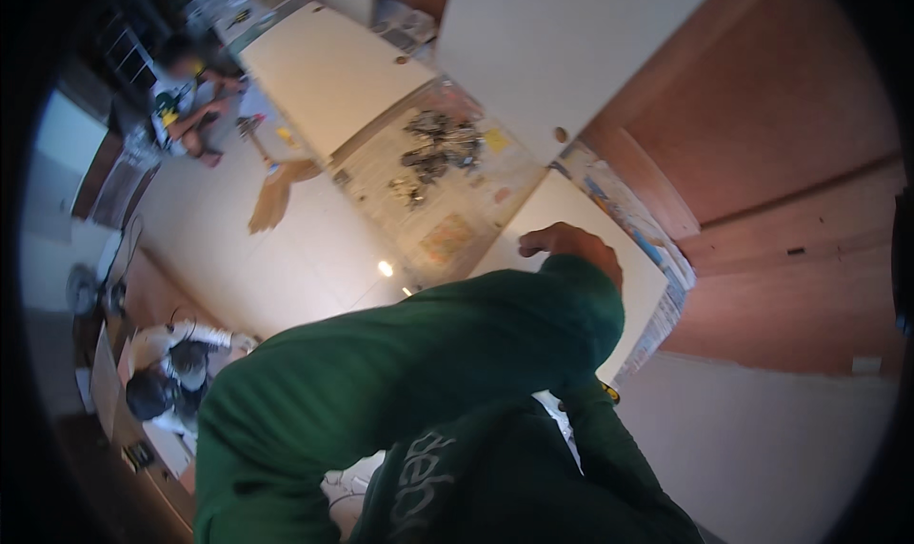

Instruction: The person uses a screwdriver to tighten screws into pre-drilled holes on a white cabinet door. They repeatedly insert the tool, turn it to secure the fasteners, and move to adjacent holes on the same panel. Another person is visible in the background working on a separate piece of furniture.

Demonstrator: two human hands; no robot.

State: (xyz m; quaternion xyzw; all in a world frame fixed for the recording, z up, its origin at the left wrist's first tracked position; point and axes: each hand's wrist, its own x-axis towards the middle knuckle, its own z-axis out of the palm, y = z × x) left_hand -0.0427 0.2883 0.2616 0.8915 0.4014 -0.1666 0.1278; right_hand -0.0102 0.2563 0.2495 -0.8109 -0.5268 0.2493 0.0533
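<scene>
Loosely, the fingers (539, 240) of the left hand (581, 247) curl half open over the white panel (562, 201), nothing visible in them; whether they touch it, I can't tell. The green sleeve (409, 354) hides the right hand. Farther out, metal pieces (443, 146) lie heaped on spread paper (505, 178).

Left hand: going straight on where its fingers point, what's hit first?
Probably the white board beneath the left hand; if high enough to clear that, the spread paper to its left. Height is unclear.

Left arm (400, 354) stretched rightward, hand (583, 243) loosely curled (right hand hidden).
</scene>
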